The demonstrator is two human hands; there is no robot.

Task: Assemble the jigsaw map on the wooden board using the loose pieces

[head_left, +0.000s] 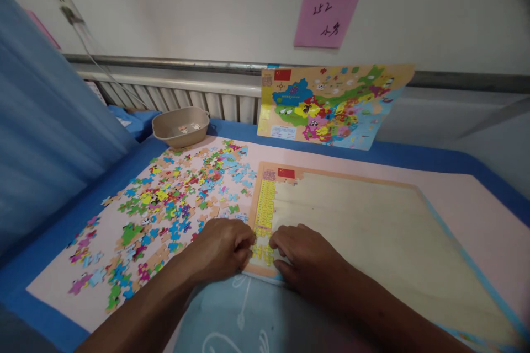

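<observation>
A puzzle board [351, 220] with a tan border lies in front of me, its left strip partly filled with yellow puzzle pieces [265, 204]. At the lower left corner of the board, my left hand [226, 245] is closed, fingers curled beside loose yellow pieces [260, 252]. Across those same pieces, my right hand [304, 256] is also closed, its fingers bent down and its thumb low near the border. Whatever either hand's fingertips hold is hidden or too small to make out. A red flag section [286, 173] sits at the top left of the board.
Many loose coloured puzzle pieces [174, 204] spread over the pink sheet to the left. Behind them stands a beige basin [181, 127] with a few pieces inside. A printed map picture [331, 107] leans on the wall rail. A blue curtain [53, 99] hangs at far left.
</observation>
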